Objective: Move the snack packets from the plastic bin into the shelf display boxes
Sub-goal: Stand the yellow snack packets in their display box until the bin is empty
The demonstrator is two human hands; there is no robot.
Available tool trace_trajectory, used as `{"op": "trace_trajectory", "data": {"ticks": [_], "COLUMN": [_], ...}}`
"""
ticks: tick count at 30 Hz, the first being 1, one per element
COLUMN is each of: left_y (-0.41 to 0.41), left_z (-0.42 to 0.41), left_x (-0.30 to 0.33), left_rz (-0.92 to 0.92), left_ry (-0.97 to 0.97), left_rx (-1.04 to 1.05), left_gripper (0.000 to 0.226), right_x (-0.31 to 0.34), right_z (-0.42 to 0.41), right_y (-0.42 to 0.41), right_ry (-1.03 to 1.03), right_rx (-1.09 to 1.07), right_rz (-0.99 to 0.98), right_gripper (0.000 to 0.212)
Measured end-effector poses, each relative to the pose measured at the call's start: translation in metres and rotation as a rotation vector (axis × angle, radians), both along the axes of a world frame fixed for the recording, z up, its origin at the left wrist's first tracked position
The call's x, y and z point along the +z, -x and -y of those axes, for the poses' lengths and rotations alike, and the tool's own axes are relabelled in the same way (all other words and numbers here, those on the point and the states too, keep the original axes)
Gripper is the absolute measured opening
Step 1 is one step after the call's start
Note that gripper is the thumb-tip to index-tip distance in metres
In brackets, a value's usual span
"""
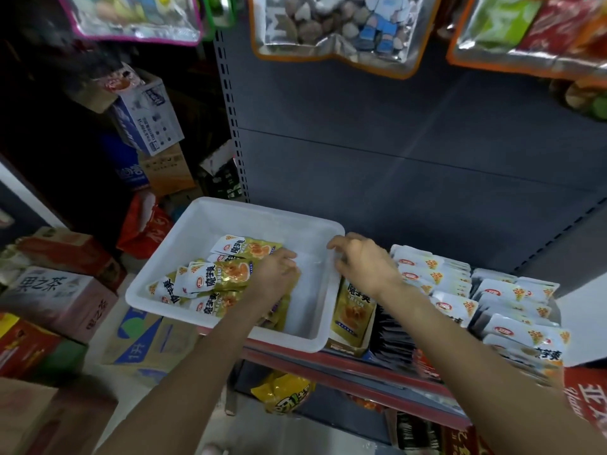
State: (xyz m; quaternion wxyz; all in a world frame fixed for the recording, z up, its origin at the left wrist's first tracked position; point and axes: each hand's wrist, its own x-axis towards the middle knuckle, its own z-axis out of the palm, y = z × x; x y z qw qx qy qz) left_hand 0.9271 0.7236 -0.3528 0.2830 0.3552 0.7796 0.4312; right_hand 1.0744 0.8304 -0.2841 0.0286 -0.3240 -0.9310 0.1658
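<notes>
A white plastic bin [210, 224] sits on the shelf edge with several gold-and-white snack packets [216, 277] piled in its left half. My left hand [274, 272] reaches into the bin, its fingers curled down onto the packets. My right hand [364, 261] hovers over the bin's right rim with loosely curled fingers that hold nothing. Just right of the bin stands a display box [353, 311] with a gold packet upright in it. Further right, rows of white-topped packets [460, 290] fill more display boxes.
The grey shelf back panel [394, 159] rises behind the bin. Large snack bags [331, 31] hang overhead. Cardboard cartons [59, 297] crowd the floor at left. A yellow bag [285, 394] lies on the lower shelf under the red shelf edge [328, 359].
</notes>
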Motion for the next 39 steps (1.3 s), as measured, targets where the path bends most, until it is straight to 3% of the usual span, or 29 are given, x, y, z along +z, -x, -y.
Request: {"op": "trace_trajectory", "data": {"ticks": [4,7,10,14,20,23,29,31,35,39], "left_y": [0.053,0.087,0.112,0.132,0.14,0.14,0.142,0.143,0.145,0.131], "left_z": [0.028,0.047,0.06,0.067,0.068,0.068,0.068,0.067,0.063,0.052], "left_x": [-0.013,-0.023,-0.029,-0.034,-0.036,-0.037,-0.038,-0.034,-0.022,-0.004], "left_rz": [-0.255,-0.393,-0.387,-0.369,-0.168,-0.164,-0.008,0.004,0.123,0.281], "left_ry": [0.167,0.458,0.556,0.592,0.506,0.445,0.355,0.343,0.212,0.116], "left_rx": [0.072,0.046,-0.04,-0.097,0.034,0.079,0.151,0.188,0.382,0.302], "left_gripper": [0.023,0.044,0.062,0.058,0.055,0.058,0.068,0.069,0.063,0.055], "right_x": [-0.025,-0.051,-0.078,-0.098,-0.12,-0.12,-0.11,-0.109,-0.099,-0.074], "right_z": [0.014,0.025,0.03,0.029,0.035,0.042,0.041,0.039,0.032,0.032], "right_y": [0.043,0.082,0.116,0.153,0.179,0.18,0.171,0.167,0.156,0.139], "right_ry": [0.192,0.298,0.389,0.461,0.298,0.277,0.212,0.328,0.629,0.962], "right_rx": [0.015,0.009,0.005,0.073,0.096,0.014,-0.099,-0.136,-0.33,-0.39], "right_rz": [-0.09,-0.056,-0.023,0.131,0.296,0.192,-0.01,-0.071,-0.355,-0.587], "right_gripper": [0.041,0.051,0.067,0.089,0.075,0.067,0.017,0.013,0.029,0.026]}}
